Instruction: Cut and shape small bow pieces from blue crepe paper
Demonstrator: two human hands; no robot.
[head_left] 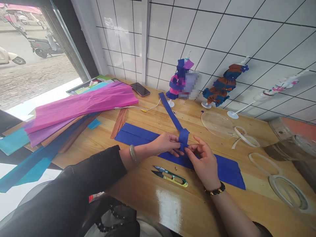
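Observation:
Between the fingertips of both hands is a narrow blue crepe paper strip, folded over in a loop with its long tail running away toward the wall. My left hand pinches it from the left, and my right hand pinches it from the right with the other fingers raised. Beneath the hands lies a wide blue paper sheet, flat on the wooden table. Closer to me, a pair of thread snips rests with its blades pointing left.
Pink crepe paper tops a stack of coloured sheets at the left. A phone lies by the wall. Paper-decorated stands line the back. Rolls of white tape, a clear plastic disc and a canister occupy the right.

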